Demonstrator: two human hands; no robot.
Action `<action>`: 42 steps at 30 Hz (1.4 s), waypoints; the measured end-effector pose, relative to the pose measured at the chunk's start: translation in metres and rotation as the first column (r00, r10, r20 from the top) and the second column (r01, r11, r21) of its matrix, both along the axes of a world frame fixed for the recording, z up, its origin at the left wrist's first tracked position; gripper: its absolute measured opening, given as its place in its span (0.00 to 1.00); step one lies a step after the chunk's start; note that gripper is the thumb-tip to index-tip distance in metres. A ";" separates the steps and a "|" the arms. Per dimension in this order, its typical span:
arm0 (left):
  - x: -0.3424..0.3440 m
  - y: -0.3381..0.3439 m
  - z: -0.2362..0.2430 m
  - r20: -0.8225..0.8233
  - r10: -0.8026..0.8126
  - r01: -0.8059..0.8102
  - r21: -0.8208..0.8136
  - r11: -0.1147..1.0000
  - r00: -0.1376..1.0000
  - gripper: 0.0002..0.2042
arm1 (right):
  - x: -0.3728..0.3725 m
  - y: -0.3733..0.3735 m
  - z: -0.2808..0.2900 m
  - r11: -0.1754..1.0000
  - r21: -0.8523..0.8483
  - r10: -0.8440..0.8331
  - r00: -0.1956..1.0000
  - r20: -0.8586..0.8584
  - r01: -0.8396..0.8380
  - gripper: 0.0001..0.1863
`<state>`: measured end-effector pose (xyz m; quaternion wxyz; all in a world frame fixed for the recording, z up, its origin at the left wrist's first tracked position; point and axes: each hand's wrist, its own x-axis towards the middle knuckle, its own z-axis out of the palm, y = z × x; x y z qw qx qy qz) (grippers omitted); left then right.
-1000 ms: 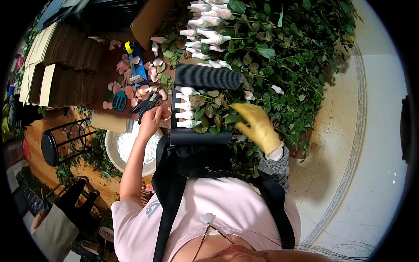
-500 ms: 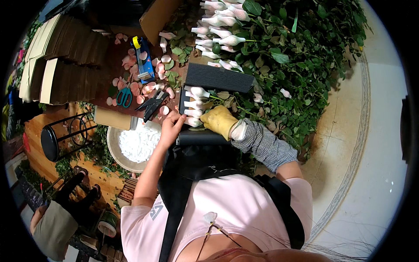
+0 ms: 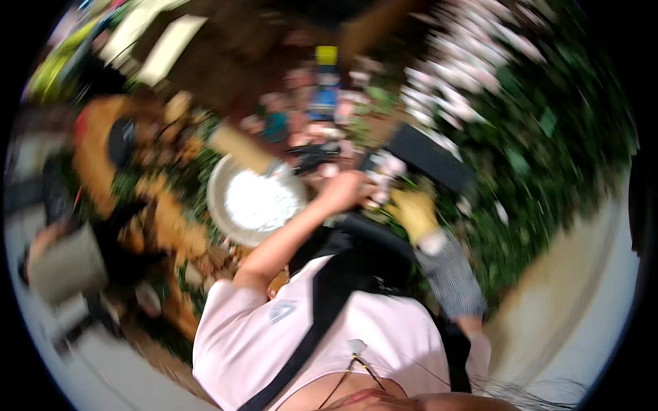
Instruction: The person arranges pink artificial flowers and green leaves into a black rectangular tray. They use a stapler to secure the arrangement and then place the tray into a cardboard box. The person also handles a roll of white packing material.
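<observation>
The picture is blurred by motion. My left hand (image 3: 346, 188) is at the left end of a row of rose heads in pale mesh sleeves (image 3: 387, 168), fingers smeared. My right hand (image 3: 411, 212), in a yellow glove and checked sleeve, is beside those heads among green stems; its grip is unclear. A black ribbed board (image 3: 428, 157) lies above the row and a black roll (image 3: 373, 233) below it. Dark tools (image 3: 315, 157), teal scissors (image 3: 275, 125) and a blue-and-yellow tool (image 3: 323, 92) lie among loose pink petals to the upper left.
A bowl of white pieces (image 3: 253, 198) stands left of my forearm. Stacked cardboard (image 3: 168, 48) is at upper left, more sleeved roses (image 3: 473, 61) and dense foliage (image 3: 562, 151) at upper right. A black stool (image 3: 120, 140) and another person (image 3: 68, 260) are at the left.
My left hand has moved from the black tool onto the rose row. My gloved right hand has come leftward to it from the foliage. The whole view has swung and blurred.
</observation>
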<state>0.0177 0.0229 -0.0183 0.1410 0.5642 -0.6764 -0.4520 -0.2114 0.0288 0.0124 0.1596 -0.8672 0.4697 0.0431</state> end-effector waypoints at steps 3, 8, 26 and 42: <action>-0.001 0.012 -0.020 -0.173 0.146 -0.191 -0.280 0.941 0.974 0.12 | -0.002 0.002 -0.014 1.000 -0.030 -0.002 1.000 0.001 0.002 0.13; 0.039 -0.003 0.011 -0.454 0.378 -0.564 -0.402 0.721 0.807 0.07 | -0.013 0.001 -0.001 0.990 0.132 -0.064 0.980 0.191 0.039 0.12; 0.008 -0.012 0.016 -0.253 0.538 -0.594 -0.356 0.721 0.804 0.05 | -0.008 -0.012 -0.018 0.979 -0.197 -0.032 0.997 0.067 0.045 0.10; -0.031 -0.031 -0.005 -0.013 0.117 -0.115 -0.333 0.936 0.993 0.09 | -0.012 -0.019 -0.030 0.923 -0.239 -0.343 0.926 -0.158 0.301 0.09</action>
